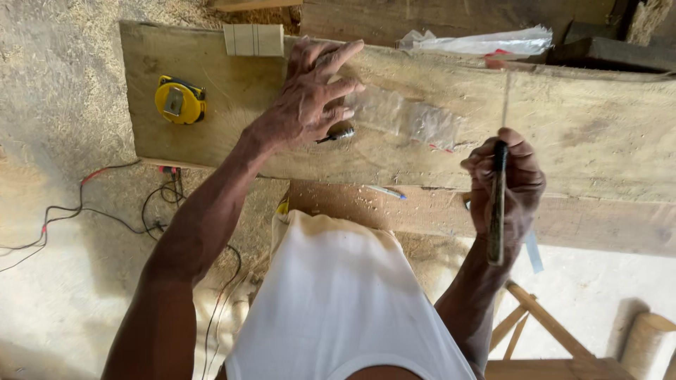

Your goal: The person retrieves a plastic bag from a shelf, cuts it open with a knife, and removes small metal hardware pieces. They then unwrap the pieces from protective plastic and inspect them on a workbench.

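- Looking down from the head camera: left hand (310, 98) spread flat, fingers splayed wide, palm pressed on a rough wooden plank (598, 134); gripping nothing.
- Lying just under the left hand's heel and little finger, touching or nearly so: a small dark tool with a metal tip (336, 134), flat on the plank; exact kind too small to tell.
- Resting just beyond the left fingertips, toward the right: a strip of clear plastic (405, 116) on the plank's face.
- Right hand (508, 186) closed in a fist around a dark handle (496, 211), handle running down below the palm, a thin metal rod (505, 98) rising from the fist over the plank; a long screwdriver or similar, hard to tell which.
- Right hand well apart from the left, near the plank's lower edge.
- Sitting on the plank's left part, well left of the left wrist: a yellow tape measure (180, 100).
- Lying on a lower board between the two arms: a pen (386, 191).
- Bunched at the plank's far edge: a plastic bag (486, 43).
- Trailing over the dusty floor at left: red and black cables (84, 211).
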A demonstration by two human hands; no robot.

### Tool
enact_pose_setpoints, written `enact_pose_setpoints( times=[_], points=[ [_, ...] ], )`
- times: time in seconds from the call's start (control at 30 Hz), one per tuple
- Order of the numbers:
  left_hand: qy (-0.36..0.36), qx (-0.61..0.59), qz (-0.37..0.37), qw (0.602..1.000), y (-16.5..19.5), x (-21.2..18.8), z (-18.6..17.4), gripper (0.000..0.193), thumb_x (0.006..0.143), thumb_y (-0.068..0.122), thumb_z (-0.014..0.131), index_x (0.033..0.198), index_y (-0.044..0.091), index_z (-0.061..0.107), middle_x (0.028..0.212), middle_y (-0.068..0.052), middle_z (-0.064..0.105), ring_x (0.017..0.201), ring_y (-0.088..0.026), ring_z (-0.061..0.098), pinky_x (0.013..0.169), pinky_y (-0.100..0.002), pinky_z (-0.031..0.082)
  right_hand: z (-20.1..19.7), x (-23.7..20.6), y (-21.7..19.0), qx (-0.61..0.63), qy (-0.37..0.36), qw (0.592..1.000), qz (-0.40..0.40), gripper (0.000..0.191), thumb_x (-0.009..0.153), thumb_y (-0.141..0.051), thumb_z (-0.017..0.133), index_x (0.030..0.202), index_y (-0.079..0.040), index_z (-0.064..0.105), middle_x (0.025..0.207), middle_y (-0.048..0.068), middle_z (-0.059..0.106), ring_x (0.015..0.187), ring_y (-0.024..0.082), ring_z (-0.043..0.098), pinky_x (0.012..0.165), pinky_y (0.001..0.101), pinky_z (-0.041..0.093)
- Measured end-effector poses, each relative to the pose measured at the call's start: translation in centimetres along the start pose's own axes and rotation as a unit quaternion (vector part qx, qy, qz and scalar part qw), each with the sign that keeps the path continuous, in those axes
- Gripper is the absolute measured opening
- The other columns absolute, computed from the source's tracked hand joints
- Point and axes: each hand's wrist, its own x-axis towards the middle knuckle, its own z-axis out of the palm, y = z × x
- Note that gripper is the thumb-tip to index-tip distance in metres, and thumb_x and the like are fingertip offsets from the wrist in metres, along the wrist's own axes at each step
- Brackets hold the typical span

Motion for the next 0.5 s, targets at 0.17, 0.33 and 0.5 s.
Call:
enact_pose_setpoints(
  times=[0.17, 0.33, 0.5],
  points=[
    [0.016, -0.03, 0.02, 0.999, -0.2, 0.0, -0.2, 0.033, 0.107, 0.038, 0.074, 0.132, 0.017, 0.07, 0.174, -0.007, 0.025, 0.156, -0.033, 0.028, 0.132, -0.057, 0.003, 0.6, 3.1, 1.1, -0.132, -0.026, 0.99, -0.052, 0.021, 0.109, -0.008, 0.063, 0.128, 0.002, 0.065, 0.101, 0.013, 0.072, 0.086, 0.017, 0.073, 0.079, 0.0328, 0.068],
    [0.009, 0.022, -0.006, 1.0, -0.5, -0.1, -0.2, 0.041, 0.1, 0.053, 0.066, 0.129, 0.024, 0.073, 0.173, -0.001, 0.03, 0.154, -0.029, 0.03, 0.133, -0.052, 0.006, 0.6, 6.2, 0.3, -0.364, -0.041, 0.928, -0.071, 0.024, 0.116, -0.017, 0.056, 0.107, 0.004, 0.063, 0.119, 0.012, 0.067, 0.075, 0.014, 0.068, 0.072, 0.0324, 0.068],
    [0.029, 0.047, 0.005, 0.998, -0.5, -0.5, -0.1, 0.038, 0.1, 0.048, 0.078, 0.129, 0.024, 0.076, 0.171, -0.003, 0.03, 0.151, -0.032, 0.029, 0.127, -0.056, 0.004, -0.2, 8.3, -0.2, -0.376, -0.113, 0.916, -0.089, 0.023, 0.124, -0.018, 0.052, 0.124, 0.003, 0.058, 0.095, 0.006, 0.065, 0.084, 0.013, 0.07, 0.082, 0.0313, 0.071]
  ],
)
